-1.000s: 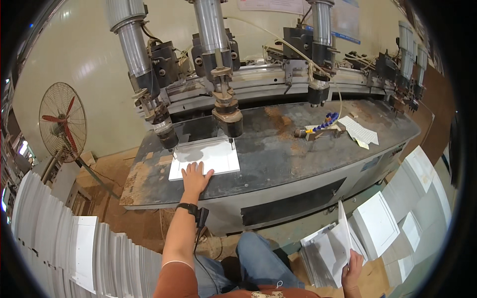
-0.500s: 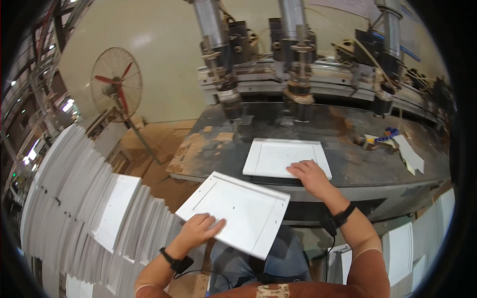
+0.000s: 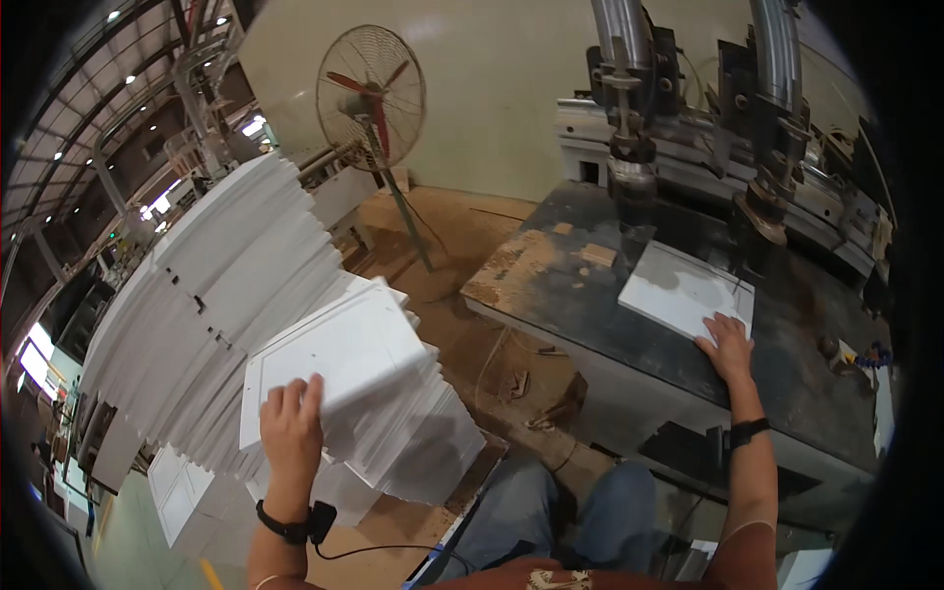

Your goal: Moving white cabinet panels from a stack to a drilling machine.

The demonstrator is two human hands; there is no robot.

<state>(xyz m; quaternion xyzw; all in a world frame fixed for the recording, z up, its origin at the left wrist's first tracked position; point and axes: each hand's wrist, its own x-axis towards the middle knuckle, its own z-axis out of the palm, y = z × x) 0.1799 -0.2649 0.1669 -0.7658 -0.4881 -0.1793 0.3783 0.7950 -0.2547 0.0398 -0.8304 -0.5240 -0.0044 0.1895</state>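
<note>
My left hand (image 3: 292,423) is closed on the near edge of a white rectangular panel (image 3: 339,356) with a recessed middle and small holes. This panel is tilted over the tall stack of white panels (image 3: 216,285) at the left; whether it touches the stack I cannot tell. At the right, my right hand (image 3: 728,346) rests with its fingers apart on the near right corner of a second white panel (image 3: 674,285). That one lies flat on the dark machine table (image 3: 560,295), below the metal cylinder heads. Dark bands circle both wrists, and a cable runs from the left one.
Metal cylinder heads (image 3: 631,162) hang over the table's far side. Wood dust and small scraps (image 3: 597,255) lie on its left end. A standing fan (image 3: 372,98) with red blades is behind, beyond the stack. Blue flexible tubing (image 3: 869,356) sits at the table's right.
My view has swung left. My left hand has carried its panel from over my lap to the stack at the left. My right hand stays on the table's panel.
</note>
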